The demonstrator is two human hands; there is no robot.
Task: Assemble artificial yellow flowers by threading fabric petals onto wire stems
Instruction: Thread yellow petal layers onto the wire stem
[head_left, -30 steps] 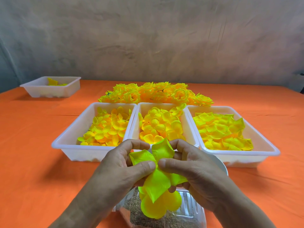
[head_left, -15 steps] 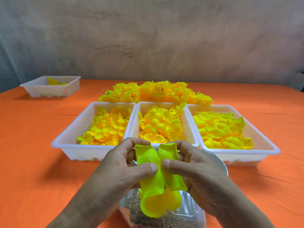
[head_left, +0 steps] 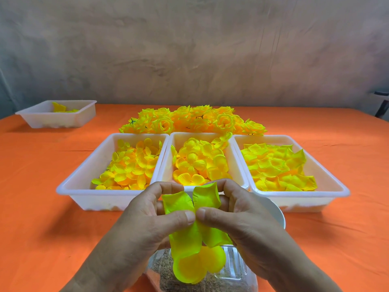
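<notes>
The petal piece (head_left: pixel 183 239) spread; its 2 upper lobes parted. Thumbs of the left hand (head_left: pixel 147 220) and right hand (head_left: pixel 244 222) drew together.

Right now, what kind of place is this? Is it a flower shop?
Probably a craft table for making fake flowers, not a shop. White trays hold sorted yellow petals, a heap of finished flowers lies behind them, and the left hand and right hand pinch a petal piece.
</notes>
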